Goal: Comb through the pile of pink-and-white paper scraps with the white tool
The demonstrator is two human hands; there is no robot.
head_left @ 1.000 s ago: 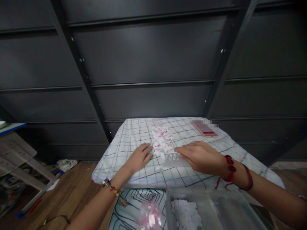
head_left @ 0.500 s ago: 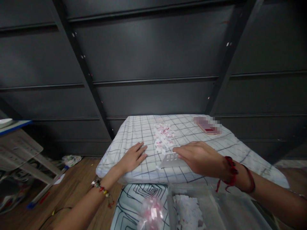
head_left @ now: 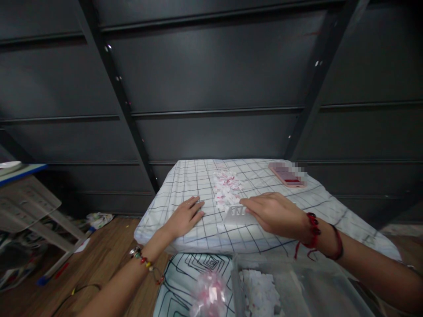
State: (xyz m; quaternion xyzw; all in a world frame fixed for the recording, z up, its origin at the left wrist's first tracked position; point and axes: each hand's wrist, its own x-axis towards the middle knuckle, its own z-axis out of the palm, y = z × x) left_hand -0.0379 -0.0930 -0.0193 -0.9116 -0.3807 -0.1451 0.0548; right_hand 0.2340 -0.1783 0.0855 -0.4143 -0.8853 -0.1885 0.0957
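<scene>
My left hand (head_left: 185,216) lies flat on the checked cloth (head_left: 191,180), fingers spread, holding nothing. A white slotted plastic piece, like a flat scraper (head_left: 240,216), is gripped in my right hand (head_left: 276,215). It stands tilted on the cloth with its slotted edge toward the paper scraps. These torn white and pink paper scraps (head_left: 228,187) form a loose strip on the cloth, just beyond the scraper. My right fingers partly hide the scraper's right end.
Below the cloth's front edge is a clear plastic box (head_left: 235,281) with paper scraps (head_left: 259,290) inside. Left of it sits a clear bag with pink contents (head_left: 211,293) on a patterned surface. A phone (head_left: 289,175) rests at the back right. A desk (head_left: 26,193) stands left.
My right hand has shifted slightly forward with the scraper, bringing it closer to the scraps. My left hand stays flat on the cloth. The view has shifted a little.
</scene>
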